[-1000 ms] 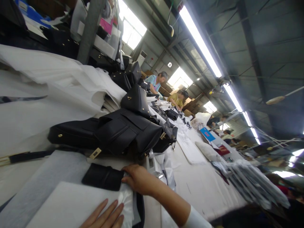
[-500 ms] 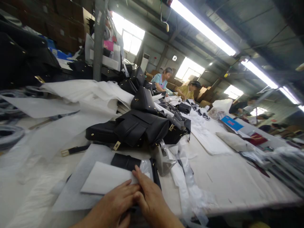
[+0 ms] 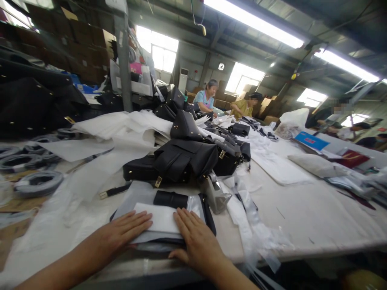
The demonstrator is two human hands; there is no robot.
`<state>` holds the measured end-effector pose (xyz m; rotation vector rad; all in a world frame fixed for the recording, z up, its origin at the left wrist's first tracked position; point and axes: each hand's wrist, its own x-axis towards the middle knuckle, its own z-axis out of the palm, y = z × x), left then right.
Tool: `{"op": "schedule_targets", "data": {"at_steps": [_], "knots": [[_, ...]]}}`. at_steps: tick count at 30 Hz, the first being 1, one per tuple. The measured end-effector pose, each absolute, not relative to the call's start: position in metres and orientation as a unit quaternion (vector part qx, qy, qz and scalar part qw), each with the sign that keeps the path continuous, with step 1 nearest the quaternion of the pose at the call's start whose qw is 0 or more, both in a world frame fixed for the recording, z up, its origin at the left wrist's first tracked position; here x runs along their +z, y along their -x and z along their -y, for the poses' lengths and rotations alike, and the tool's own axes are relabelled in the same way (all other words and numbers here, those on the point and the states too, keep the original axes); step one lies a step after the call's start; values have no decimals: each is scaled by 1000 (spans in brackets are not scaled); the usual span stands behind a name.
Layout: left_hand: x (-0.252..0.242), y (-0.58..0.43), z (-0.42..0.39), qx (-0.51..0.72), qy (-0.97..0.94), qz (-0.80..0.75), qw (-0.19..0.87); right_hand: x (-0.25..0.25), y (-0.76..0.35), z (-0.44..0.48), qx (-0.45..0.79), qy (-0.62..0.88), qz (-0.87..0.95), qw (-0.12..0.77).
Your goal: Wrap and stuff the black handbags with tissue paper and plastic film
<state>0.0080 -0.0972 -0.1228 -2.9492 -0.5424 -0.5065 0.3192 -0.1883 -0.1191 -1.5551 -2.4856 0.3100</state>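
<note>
My left hand (image 3: pixel 122 233) lies flat and open on the left side of a white folded sheet (image 3: pixel 159 219) at the table's near edge. My right hand (image 3: pixel 198 239) is spread flat on the right side of the same sheet. The sheet covers a black flat bag piece (image 3: pixel 171 198) lying on grey wrapping. Beyond it a pile of black handbags (image 3: pixel 181 161) with gold clasps sits on the white table (image 3: pixel 302 217).
White wrapping sheets (image 3: pixel 121 129) heap at the left, with grey tape rolls (image 3: pixel 38 181) further left. A metal tool (image 3: pixel 216 193) and clear plastic strips (image 3: pixel 250 225) lie right of my hands. Two people work at the far end; another sits at the right.
The view has levelled and swung left. My hands moved from overlapping at the sheet's near edge to lying apart, flat on both sides of it.
</note>
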Motion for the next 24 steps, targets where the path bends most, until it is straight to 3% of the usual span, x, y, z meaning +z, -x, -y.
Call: {"op": "schedule_targets", "data": {"at_steps": [7, 17, 24], "knots": [[-138, 1, 92, -131, 974, 169, -69, -115, -317, 191, 108, 517, 847, 58], [-153, -22, 112, -201, 955, 219, -1, -92, -338, 175, 94, 489, 867, 12], [-149, -22, 116, -192, 953, 232, 6, -102, -309, 183, 63, 499, 860, 89]]}}
